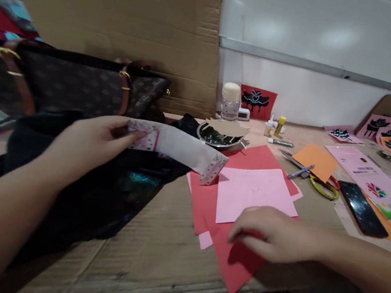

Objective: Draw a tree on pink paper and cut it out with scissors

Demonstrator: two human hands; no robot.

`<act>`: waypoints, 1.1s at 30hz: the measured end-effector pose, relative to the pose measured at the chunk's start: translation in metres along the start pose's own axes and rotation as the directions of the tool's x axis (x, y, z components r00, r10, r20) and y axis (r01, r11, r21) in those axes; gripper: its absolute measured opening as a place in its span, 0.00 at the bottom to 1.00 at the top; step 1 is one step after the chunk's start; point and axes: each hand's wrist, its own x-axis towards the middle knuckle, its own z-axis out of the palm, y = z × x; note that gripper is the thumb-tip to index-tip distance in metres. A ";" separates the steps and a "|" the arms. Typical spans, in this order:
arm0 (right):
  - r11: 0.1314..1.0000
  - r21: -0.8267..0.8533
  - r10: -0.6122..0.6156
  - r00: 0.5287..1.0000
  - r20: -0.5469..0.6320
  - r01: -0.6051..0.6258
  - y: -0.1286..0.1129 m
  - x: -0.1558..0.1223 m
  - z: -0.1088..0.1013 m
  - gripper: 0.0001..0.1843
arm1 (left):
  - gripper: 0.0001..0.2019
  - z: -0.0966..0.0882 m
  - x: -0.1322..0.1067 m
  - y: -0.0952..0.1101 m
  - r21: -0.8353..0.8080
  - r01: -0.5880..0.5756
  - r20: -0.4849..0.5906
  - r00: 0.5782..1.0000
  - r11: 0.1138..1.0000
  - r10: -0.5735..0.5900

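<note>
My left hand (88, 147) pinches one end of a long white strip with pink patterned ends (184, 147), thumb on top. The strip reaches right and its free end droops over the red paper. Below that hand lies dark cloth (103, 201). My right hand (270, 234) is over the red paper (207, 209), near the lower edge of a pink sheet (254, 194). Its fingers are loosely curled, thumb apart, with nothing seen between them. A small pink scrap (206, 240) lies beside the red paper.
A brown patterned bag (78, 84) stands at the left against cardboard. Behind the papers are a metal bowl (221, 140), a jar (230, 103) and a glue stick (279, 126). To the right lie scissors (327, 189), a pen (300, 172), orange paper (316, 161) and a phone (362, 210).
</note>
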 end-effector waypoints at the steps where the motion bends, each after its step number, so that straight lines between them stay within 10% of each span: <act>1: 0.999 -0.006 0.048 0.996 -0.073 -0.049 0.003 -0.005 -0.005 0.16 | 0.32 -0.005 -0.009 0.005 0.023 0.007 -0.061 0.998 1.000 -0.006; 6: 0.980 0.017 0.197 0.954 -0.228 -0.198 0.017 -0.023 -0.018 0.16 | 0.27 -0.021 -0.022 0.031 -0.319 0.009 -0.239 0.967 0.948 -0.090; 12: 0.952 0.158 0.296 0.915 -0.273 -0.261 0.030 -0.032 -0.017 0.13 | 0.16 0.016 0.046 0.064 -0.696 0.171 0.121 0.985 0.698 -0.120; 16: 0.908 0.316 0.376 0.868 -0.324 -0.276 0.045 -0.032 -0.016 0.08 | 0.19 0.049 0.078 0.085 -0.706 0.248 0.310 0.950 0.663 -0.026; 22: 0.676 0.730 0.592 0.662 -0.460 -0.097 0.083 -0.023 -0.065 0.23 | 0.21 0.058 0.083 0.102 -0.741 0.118 0.282 0.948 0.661 0.146; 28: 0.649 0.759 0.552 0.717 -0.425 -0.049 0.108 0.026 -0.113 0.20 | 0.23 0.067 0.084 0.112 -0.566 -0.041 0.285 0.928 0.824 0.241; 33: 0.684 0.723 0.567 0.691 -0.447 -0.094 0.136 0.052 -0.090 0.11 | 0.17 0.071 0.095 0.101 -0.247 -0.162 0.260 0.939 0.955 0.227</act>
